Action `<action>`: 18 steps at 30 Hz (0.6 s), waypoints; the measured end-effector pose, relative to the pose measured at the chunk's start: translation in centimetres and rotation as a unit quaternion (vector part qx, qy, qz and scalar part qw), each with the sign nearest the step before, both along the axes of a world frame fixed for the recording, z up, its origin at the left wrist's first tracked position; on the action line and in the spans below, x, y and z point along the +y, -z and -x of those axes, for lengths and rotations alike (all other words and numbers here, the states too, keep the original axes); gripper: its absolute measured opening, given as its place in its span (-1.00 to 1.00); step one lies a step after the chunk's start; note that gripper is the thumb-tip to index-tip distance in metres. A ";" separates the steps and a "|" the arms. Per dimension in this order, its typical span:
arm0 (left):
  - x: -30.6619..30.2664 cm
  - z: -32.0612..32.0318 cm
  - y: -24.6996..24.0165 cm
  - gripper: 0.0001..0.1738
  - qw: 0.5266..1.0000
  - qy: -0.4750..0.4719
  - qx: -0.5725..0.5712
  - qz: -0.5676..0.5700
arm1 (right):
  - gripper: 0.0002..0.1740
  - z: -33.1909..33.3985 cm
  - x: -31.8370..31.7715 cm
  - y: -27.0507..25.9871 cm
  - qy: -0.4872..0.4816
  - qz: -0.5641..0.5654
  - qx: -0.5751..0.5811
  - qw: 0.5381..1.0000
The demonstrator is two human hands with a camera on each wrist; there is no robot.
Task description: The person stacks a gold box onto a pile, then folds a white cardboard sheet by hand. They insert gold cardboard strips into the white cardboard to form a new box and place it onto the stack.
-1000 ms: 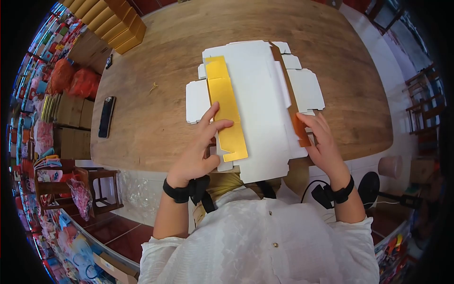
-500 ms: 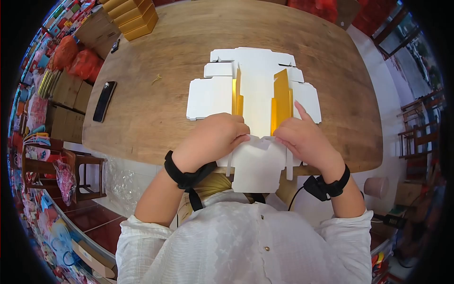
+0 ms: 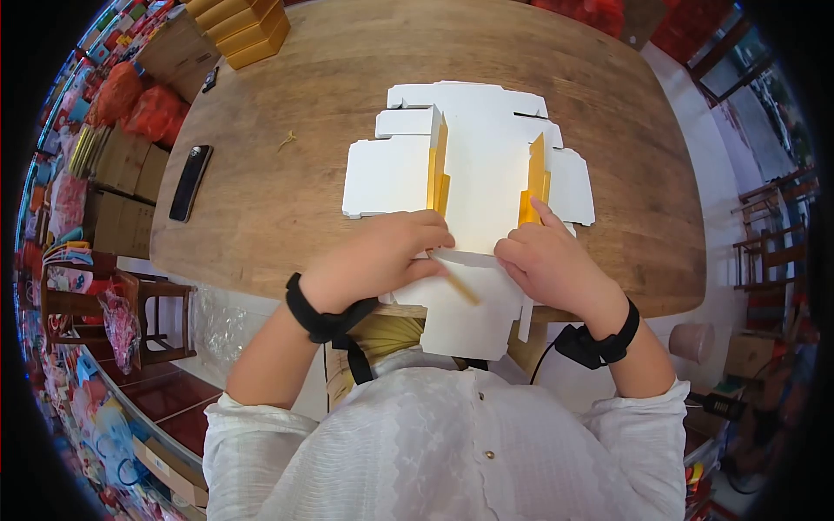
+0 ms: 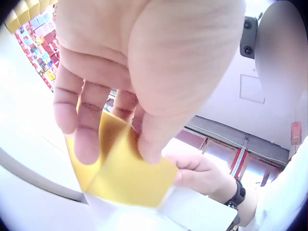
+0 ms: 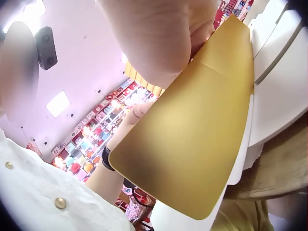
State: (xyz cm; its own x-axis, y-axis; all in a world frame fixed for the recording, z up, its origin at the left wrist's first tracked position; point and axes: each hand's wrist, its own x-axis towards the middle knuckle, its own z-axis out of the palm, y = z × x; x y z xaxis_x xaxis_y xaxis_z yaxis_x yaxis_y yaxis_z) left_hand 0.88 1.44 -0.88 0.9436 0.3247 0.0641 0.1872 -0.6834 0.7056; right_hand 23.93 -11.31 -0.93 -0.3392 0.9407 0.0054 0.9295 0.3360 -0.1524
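Observation:
A partly folded card box, white [image 3: 486, 165] with gold outer faces, lies at the table's near edge in the head view. Its gold side walls [image 3: 437, 174] [image 3: 535, 178] stand up from the white base. The left hand [image 3: 373, 258] pinches a gold flap [image 4: 130, 168] between thumb and fingers at the near left corner; this flap shows edge-on in the head view. At the near right corner, the right hand [image 3: 560, 265] grips the card with curled fingers, partly hidden behind a gold panel [image 5: 192, 125] in the right wrist view. A white end panel [image 3: 469, 321] extends toward the person.
A black phone [image 3: 190, 183] and a small yellow twist [image 3: 287, 139] lie on the wooden table [image 3: 261, 200], left of the card. Gold boxes [image 3: 248, 35] are stacked at the far left. Shelves of goods and a wooden chair [image 3: 130, 304] stand beside the table.
The left hand has shifted slightly left and turned a gold-edged flap at the near left corner. The right gold wall stands farther right, and the earlier long gold strip lying flat now stands upright.

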 end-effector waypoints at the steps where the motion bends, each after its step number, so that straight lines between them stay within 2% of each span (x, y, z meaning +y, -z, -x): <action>1: -0.2 -0.4 0.2 -0.75 1.000 0.001 0.001 0.000 | -0.92 -0.1 -0.1 0.2 0.005 -0.002 0.051 0.999; 2: -0.6 -0.8 0.5 -0.81 0.999 -0.018 0.022 -0.037 | -0.90 -0.4 -0.3 0.3 0.012 -0.004 0.101 0.995; 3: -0.8 -1.1 0.8 -0.82 0.996 -0.036 0.041 -0.074 | -0.90 -1.0 -0.7 0.3 0.016 -0.003 0.100 0.995; 5: -1.1 -1.3 1.2 -0.84 0.995 -0.043 0.015 -0.090 | -0.86 -2.4 -1.4 0.2 0.036 -0.023 0.211 0.977; 6: -1.2 -1.4 1.4 -0.84 0.993 -0.053 -0.009 -0.108 | -0.86 -2.6 -1.8 0.1 0.038 -0.021 0.210 0.977; 8: -1.2 -1.5 1.6 -0.84 0.992 -0.050 -0.011 -0.120 | -0.84 -2.4 -3.0 0.0 0.066 -0.045 0.118 0.990; 9: -1.2 -1.6 1.6 -0.85 0.990 -0.046 -0.014 -0.135 | -0.84 -2.5 -3.1 0.2 0.070 -0.043 0.118 0.990; 11: -1.8 -1.8 1.0 -0.87 0.990 -0.035 -0.012 -0.136 | -0.80 -2.7 -3.0 1.2 0.024 -0.084 0.087 0.992; 13: -2.5 -2.0 0.5 -0.88 0.990 -0.027 -0.007 -0.135 | -0.79 -2.1 -3.1 2.4 0.026 -0.094 0.086 0.991; 15: -2.9 -1.9 0.3 -0.89 0.980 -0.034 0.057 -0.186 | -0.78 -1.4 -3.4 3.2 0.028 -0.103 0.090 0.990; 18: -3.0 -1.7 1.1 -0.89 0.975 -0.019 0.060 -0.211 | -0.70 -0.8 -4.4 3.6 0.050 -0.116 0.112 0.986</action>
